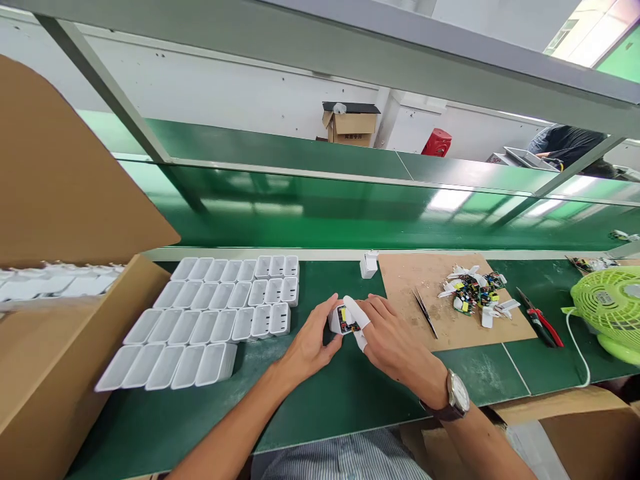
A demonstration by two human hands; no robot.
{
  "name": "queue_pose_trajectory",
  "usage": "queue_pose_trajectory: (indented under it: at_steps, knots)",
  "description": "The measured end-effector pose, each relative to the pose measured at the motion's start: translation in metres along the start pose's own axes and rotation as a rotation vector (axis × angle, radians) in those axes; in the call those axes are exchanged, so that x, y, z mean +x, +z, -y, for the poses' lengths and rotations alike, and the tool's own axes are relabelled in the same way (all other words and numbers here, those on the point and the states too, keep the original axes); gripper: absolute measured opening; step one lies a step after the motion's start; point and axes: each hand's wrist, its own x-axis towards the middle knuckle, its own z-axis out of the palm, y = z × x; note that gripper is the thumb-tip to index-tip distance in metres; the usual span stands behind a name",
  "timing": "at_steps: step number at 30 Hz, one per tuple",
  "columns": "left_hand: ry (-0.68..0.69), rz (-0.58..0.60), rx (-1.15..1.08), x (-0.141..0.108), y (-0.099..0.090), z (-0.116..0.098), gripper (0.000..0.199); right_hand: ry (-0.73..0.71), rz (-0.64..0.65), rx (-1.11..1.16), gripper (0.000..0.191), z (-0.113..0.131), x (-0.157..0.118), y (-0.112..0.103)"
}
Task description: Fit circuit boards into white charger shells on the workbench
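My left hand (313,339) is closed around a small white plastic housing (334,323), held over the green bench with its open side towards me. A circuit board (346,319) with a yellow part sits in the housing's opening. At that opening is my right hand (383,330), with white finger cots on the thumb and index finger, which close on the board. The cots partly hide the board, so how deep it sits cannot be told. A white housing (369,266) stands by itself behind my hands.
Rows of white housings (200,320) stand to the left, beside an open cardboard box (75,360). On a brown board (405,273) to the right lie tweezers (425,313) and a pile of circuit boards (473,293). Red-handled pliers (543,321) and a green fan (607,303) are farther right.
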Motion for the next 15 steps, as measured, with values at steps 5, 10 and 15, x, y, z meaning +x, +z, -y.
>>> queue_pose_trajectory:
  at_steps: [5,10,15]
  knots:
    - [0.0,-0.006,0.013,0.001,0.0008,-0.0007,0.08,-0.03,0.004,-0.038,0.024,-0.0015,-0.0003,-0.0034]
    - [-0.001,-0.016,0.016,0.001,0.0006,-0.0029,0.079,-0.035,0.015,-0.029,0.022,-0.0023,-0.0019,-0.0032]
    - [-0.002,0.008,-0.024,0.0007,0.0006,0.0011,0.079,-0.031,0.024,0.006,0.023,-0.0012,0.0017,0.002]
